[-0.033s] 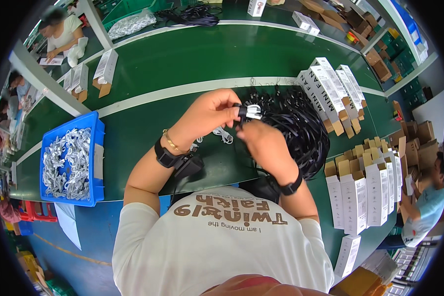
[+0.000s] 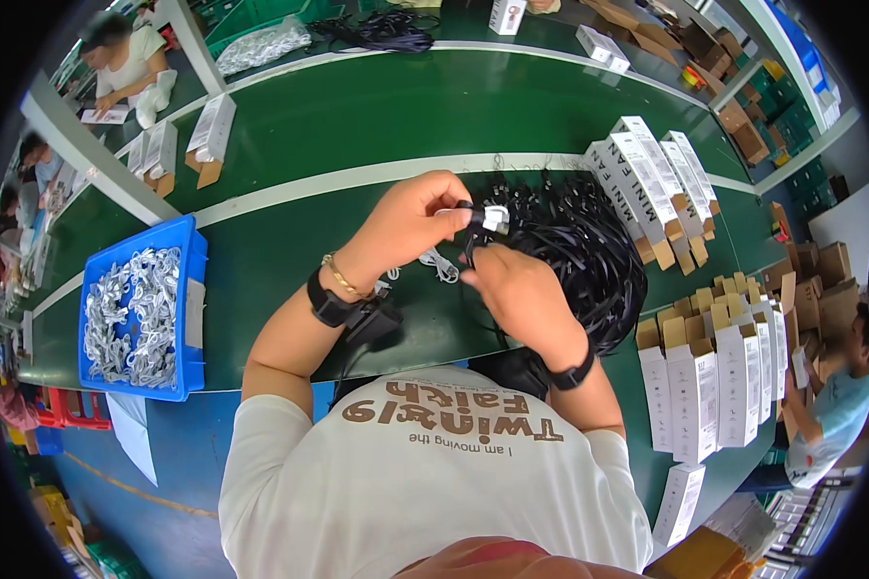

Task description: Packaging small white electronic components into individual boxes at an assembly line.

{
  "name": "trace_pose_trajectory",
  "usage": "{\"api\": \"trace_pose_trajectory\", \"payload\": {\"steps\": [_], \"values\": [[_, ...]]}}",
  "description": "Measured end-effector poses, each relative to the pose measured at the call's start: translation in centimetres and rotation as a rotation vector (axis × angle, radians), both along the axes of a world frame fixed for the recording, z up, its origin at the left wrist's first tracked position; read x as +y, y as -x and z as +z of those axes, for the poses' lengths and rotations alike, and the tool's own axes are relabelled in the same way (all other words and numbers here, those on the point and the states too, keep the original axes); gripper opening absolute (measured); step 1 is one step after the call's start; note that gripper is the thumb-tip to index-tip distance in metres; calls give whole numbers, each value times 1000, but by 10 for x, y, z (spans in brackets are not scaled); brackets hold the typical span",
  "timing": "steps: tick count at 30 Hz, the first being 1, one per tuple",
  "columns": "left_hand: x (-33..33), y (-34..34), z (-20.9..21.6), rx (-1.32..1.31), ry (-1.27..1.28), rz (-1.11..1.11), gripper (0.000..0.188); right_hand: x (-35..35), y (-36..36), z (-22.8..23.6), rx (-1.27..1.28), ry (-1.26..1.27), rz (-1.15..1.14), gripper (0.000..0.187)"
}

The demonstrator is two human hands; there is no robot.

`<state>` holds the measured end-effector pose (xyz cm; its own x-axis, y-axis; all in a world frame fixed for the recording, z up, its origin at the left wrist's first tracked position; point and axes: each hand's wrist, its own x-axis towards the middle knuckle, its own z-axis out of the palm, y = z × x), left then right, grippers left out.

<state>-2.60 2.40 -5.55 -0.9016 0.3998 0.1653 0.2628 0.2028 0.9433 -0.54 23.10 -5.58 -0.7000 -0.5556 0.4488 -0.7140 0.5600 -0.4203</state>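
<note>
My left hand (image 2: 420, 214) is closed in a pinch on a coiled white cable (image 2: 495, 218), with its plug end sticking out to the right. A black strap (image 2: 468, 230) wraps around the cable at my fingertips. Just below, my right hand (image 2: 519, 289) is closed, its thumb and fingers at the lower part of the strap; its exact grip is partly hidden. To the right of both hands lies a big heap of black lanyards (image 2: 589, 275). Another white cable (image 2: 442, 266) rests on the green table beneath my left wrist.
A blue bin (image 2: 196, 280) of bundled white cables stands at the left. White cartons (image 2: 630, 179) lie beyond the heap, and open upright cartons (image 2: 695, 400) stand at the right. A white ledge (image 2: 348, 181) crosses the green table (image 2: 290, 251). Co-workers (image 2: 130, 68) sit at far left and right.
My right hand has shifted slightly, turning a little at the strap below the cable. The left hand keeps its hold, and the cable's end has tilted slightly.
</note>
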Motion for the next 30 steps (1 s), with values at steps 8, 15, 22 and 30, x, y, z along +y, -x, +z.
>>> {"api": "trace_pose_trajectory", "payload": {"steps": [8,15,22,30], "values": [[-2,-6,8,-142,-292,-494,8,-2,19,-8,-185,601,244,21],[-2,10,-5,828,52,229,20,-66,2,-18,-803,1344,298,37],[-26,19,-17,1266,475,85,23,-60,22,-45,-921,1399,311,41],[-197,119,-48,541,1183,536,17,-24,28,-60,-931,1396,243,42]]}}
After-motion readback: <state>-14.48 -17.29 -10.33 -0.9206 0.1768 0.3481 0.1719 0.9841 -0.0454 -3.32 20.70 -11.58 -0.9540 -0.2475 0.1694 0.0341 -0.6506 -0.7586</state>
